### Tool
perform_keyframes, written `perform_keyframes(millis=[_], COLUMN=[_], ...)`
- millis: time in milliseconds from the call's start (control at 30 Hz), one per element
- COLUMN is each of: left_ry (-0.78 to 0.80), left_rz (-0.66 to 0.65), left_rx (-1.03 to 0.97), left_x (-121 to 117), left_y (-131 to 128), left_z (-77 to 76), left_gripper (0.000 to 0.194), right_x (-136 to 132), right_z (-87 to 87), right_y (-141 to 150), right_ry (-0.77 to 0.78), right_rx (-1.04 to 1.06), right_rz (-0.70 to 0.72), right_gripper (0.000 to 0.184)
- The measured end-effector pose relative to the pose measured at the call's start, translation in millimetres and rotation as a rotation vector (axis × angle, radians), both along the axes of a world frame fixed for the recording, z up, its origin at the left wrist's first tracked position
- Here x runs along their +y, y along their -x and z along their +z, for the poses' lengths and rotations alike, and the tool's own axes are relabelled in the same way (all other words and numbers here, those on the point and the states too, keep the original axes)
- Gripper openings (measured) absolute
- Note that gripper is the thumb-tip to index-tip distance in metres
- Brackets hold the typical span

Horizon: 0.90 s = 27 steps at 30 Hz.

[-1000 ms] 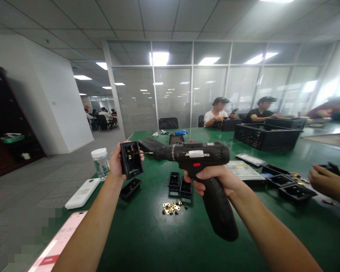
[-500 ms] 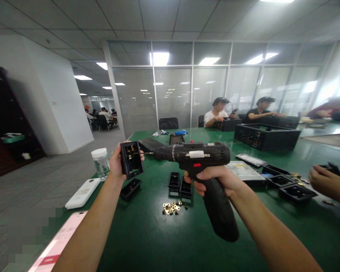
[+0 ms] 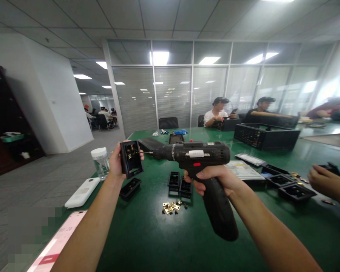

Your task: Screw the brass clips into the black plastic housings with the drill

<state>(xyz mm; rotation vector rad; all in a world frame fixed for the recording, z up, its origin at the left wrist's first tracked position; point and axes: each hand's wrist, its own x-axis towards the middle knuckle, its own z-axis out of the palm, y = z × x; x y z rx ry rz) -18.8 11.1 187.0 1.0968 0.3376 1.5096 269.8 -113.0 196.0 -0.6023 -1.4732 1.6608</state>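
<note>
My left hand grips a black rectangular plastic frame by its sides, holding it upright above the table with its hollow inside facing right. Small brass-coloured pieces show inside it. My right hand is wrapped round the handle of a black cordless drill, a finger at the trigger area. The drill points left, and its thin bit reaches into the frame; the exact contact of the tip is too small to tell. Below lie brass plates and screws in a loose pile, with two similar black frames behind them.
Another black frame lies under my left hand. A clear jar, a white device and a phone line the left edge. Right are more frames, a large black case and another person's hand. Two people sit across the green table.
My hands, the drill and the black frame stay almost still. Across the table, the person in dark clothing has stretched an arm out to the right over a black case.
</note>
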Motion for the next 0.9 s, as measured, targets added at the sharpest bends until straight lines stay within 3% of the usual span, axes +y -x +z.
perform_keyframes(millis=[900], left_ry=[-0.021], left_rz=[-0.002], left_rx=[0.019], left_x=[2.5], left_y=[1.8], left_z=[-1.2], left_gripper=[0.042], right_x=[2.2], right_z=[-0.8], right_y=[0.6], right_ry=[0.017], right_rx=[0.028], right_rz=[0.013], right_gripper=[0.024])
